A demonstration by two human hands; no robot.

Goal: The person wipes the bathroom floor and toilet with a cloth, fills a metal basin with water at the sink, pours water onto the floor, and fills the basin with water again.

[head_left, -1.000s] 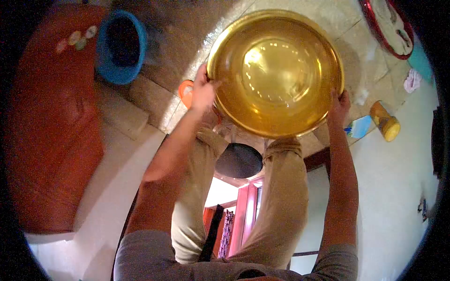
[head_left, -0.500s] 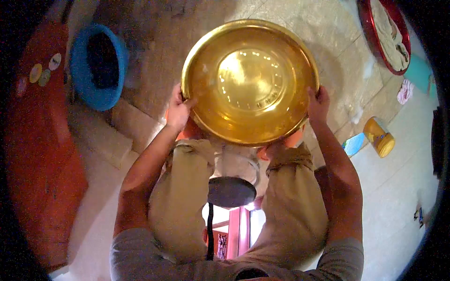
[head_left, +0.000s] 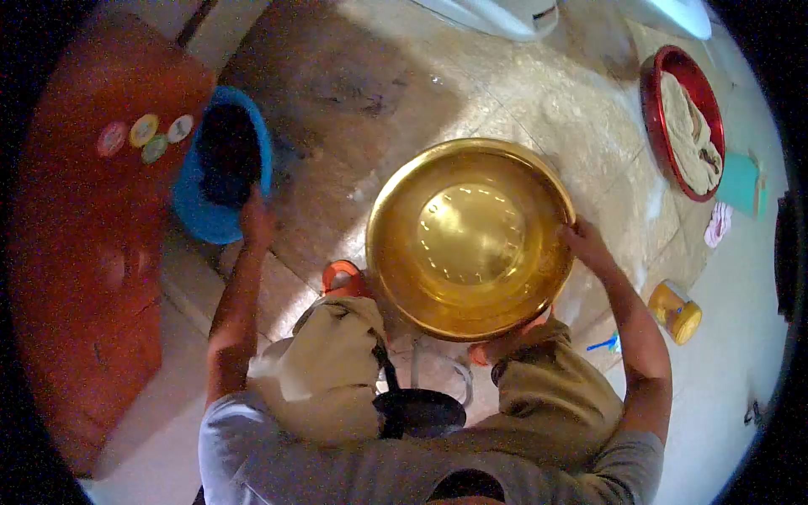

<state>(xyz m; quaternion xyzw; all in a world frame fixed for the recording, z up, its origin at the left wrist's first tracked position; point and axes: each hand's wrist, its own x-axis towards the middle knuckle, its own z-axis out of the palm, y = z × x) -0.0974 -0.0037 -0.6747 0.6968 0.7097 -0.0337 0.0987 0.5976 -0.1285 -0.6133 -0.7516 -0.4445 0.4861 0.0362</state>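
Note:
A wide golden basin with nothing inside sits in front of my knees. My right hand is closed on its right rim. Off to the left, my left hand is at the near right rim of a blue tub. Blur hides how its fingers are set and whether they grip the rim. Dark cloth lies inside this tub.
A red basin with beige cloth stands at the upper right. Below it are a teal object, a small pinkish cloth, a yellow container and a blue-handled brush. A reddish-brown panel fills the left.
My left hand has let go of the golden basin and moved left to the blue tub. The golden basin is lower in view, with my right hand still on its rim.

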